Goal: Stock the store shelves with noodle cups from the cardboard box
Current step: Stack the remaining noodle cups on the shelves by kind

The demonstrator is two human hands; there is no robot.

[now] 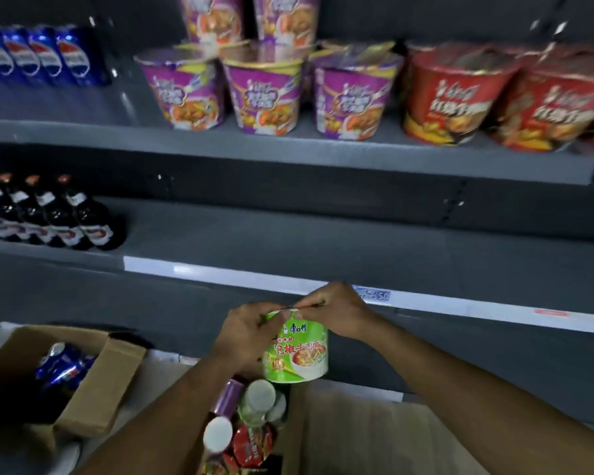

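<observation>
Dim light leaves the shelves murky; glare streaks the white price strip; motion blur smears the upper noodle cups; wide-angle edges bow.

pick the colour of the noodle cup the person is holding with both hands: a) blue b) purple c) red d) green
d: the noodle cup gripped by the left hand and pinched at its rim by the right hand has a green wrapper, while the purple cups and red cups stand on the upper shelf.
</observation>
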